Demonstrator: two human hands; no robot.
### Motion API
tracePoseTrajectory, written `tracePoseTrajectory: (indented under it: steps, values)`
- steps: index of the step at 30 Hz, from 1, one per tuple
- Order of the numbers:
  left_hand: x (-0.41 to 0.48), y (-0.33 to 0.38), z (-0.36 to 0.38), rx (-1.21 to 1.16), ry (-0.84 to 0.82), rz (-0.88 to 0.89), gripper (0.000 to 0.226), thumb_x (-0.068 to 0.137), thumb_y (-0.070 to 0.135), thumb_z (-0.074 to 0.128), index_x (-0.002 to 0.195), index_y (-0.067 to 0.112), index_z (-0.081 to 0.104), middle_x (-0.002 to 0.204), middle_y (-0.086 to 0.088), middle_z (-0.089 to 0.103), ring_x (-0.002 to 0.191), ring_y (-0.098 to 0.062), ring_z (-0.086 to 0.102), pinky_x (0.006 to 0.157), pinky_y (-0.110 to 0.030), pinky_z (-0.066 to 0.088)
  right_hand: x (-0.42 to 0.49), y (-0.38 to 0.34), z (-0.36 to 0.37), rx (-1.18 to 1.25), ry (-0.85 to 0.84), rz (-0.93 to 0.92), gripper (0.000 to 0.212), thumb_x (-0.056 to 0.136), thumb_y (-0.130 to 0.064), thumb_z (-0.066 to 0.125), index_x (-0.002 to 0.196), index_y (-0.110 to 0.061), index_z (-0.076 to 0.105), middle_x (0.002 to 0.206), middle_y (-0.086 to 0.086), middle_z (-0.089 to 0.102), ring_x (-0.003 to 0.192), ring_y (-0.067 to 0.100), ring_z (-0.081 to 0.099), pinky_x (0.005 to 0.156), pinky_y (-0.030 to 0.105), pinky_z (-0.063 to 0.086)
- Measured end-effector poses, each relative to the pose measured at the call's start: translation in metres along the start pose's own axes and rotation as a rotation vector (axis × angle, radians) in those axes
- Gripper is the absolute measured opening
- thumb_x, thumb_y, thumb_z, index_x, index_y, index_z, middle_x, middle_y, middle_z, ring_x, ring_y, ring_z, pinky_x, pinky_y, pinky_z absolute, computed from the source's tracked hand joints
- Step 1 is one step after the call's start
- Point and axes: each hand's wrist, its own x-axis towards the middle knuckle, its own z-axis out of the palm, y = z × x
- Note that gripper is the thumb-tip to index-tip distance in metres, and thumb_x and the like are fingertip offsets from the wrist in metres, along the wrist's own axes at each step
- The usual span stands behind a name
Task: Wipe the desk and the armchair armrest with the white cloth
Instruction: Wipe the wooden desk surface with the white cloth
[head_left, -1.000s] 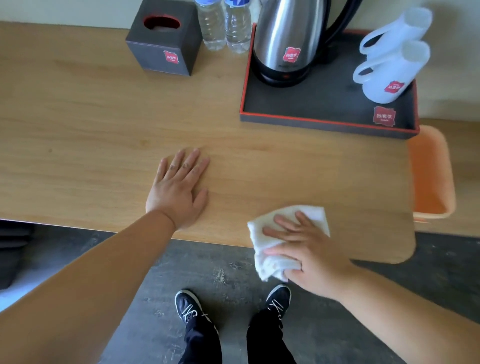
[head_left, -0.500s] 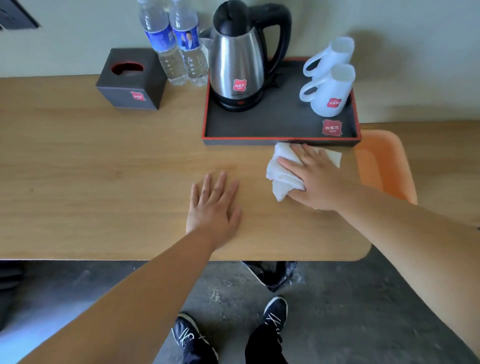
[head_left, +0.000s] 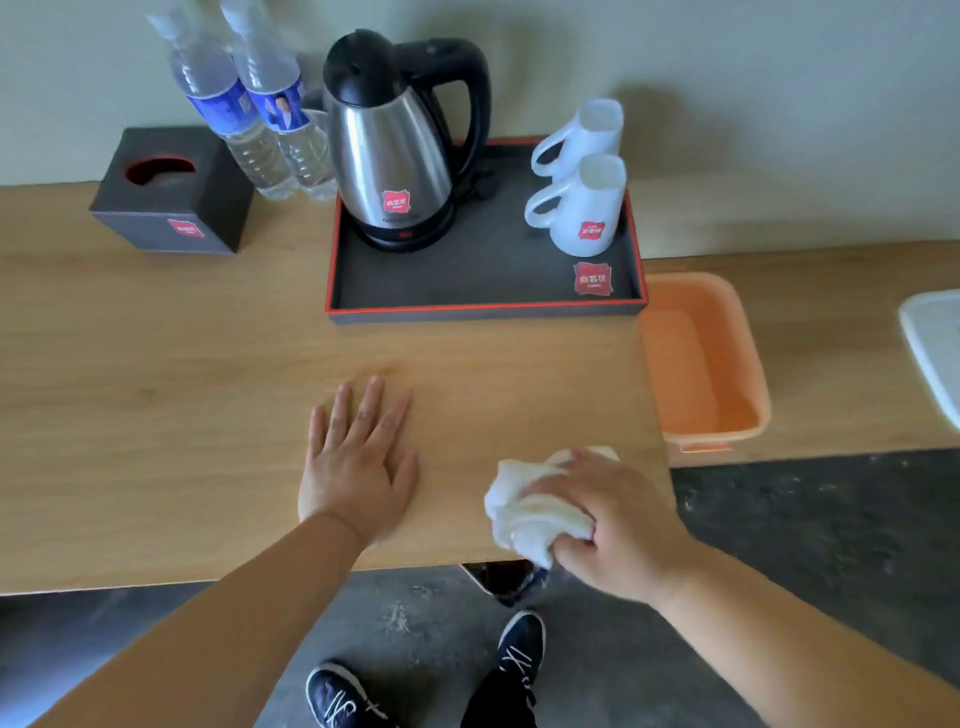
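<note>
We hold the soft white cloth bunched under our right hand, fingers curled round it, at the near edge of the light wooden desk — limp and light, we judge, best gripped by its bulk. Our left hand lies flat, fingers spread.

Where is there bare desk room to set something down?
Widest bare patch: the desk left of the left hand, in front of the tissue box. A narrower strip runs between the tray and the white cloth under the right hand. Crowded at the back: bottles, kettle, mugs.
</note>
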Motion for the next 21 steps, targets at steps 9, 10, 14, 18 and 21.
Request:
tracePoseTrajectory:
  steps: [9, 10, 14, 18, 21]
  values:
    - [0.003, 0.000, 0.004, 0.003, 0.015, -0.005, 0.070, 0.100, 0.061, 0.026, 0.164, 0.044, 0.005, 0.174, 0.008, 0.001, 0.160, -0.024, -0.009, 0.129, -0.052, 0.003, 0.061, 0.112, -0.045, -0.526, -0.128, 0.153, 0.073, 0.094, -0.026, 0.061, 0.161, -0.035, 0.035, 0.174, 0.003, 0.015, 0.159, 0.037, 0.007, 0.121, 0.066, 0.017]
    - [0.002, 0.000, 0.005, -0.001, 0.013, -0.005, 0.070, 0.100, 0.061, 0.027, 0.164, 0.044, 0.005, 0.174, 0.008, 0.001, 0.160, -0.024, -0.008, 0.129, -0.052, 0.003, 0.051, 0.111, -0.036, -0.482, -0.080, 0.166, 0.071, 0.093, -0.024, 0.061, 0.159, -0.036, 0.038, 0.174, 0.002, 0.019, 0.159, 0.037, 0.010, 0.121, 0.067, 0.016]
    - [0.002, -0.001, 0.006, -0.010, 0.016, 0.011, 0.071, 0.099, 0.061, 0.030, 0.164, 0.043, 0.006, 0.174, 0.008, 0.003, 0.160, -0.026, -0.006, 0.128, -0.052, 0.002, -0.035, 0.081, 0.008, -0.343, -0.025, 0.140, 0.070, 0.081, -0.024, 0.050, 0.150, -0.037, 0.051, 0.171, -0.003, 0.029, 0.159, 0.033, 0.021, 0.124, 0.067, 0.012]
    - [0.003, 0.005, -0.004, 0.057, -0.105, -0.012, 0.072, 0.098, 0.063, 0.016, 0.163, 0.041, -0.005, 0.174, 0.005, -0.007, 0.160, -0.030, -0.011, 0.128, -0.054, -0.003, -0.102, 0.030, 0.033, -0.225, -0.100, 0.100, 0.069, 0.075, -0.011, 0.063, 0.140, -0.033, 0.063, 0.163, -0.007, 0.042, 0.156, 0.026, 0.031, 0.124, 0.063, 0.022]
    - [0.004, 0.007, -0.015, 0.071, -0.189, 0.008, 0.073, 0.094, 0.063, 0.002, 0.161, 0.040, -0.017, 0.173, 0.003, -0.019, 0.158, -0.030, -0.018, 0.127, -0.054, -0.006, -0.084, -0.001, 0.010, -0.060, 0.027, 0.355, 0.066, 0.078, -0.022, 0.051, 0.134, -0.058, 0.054, 0.131, -0.021, 0.064, 0.133, 0.022, 0.055, 0.110, 0.039, 0.042]
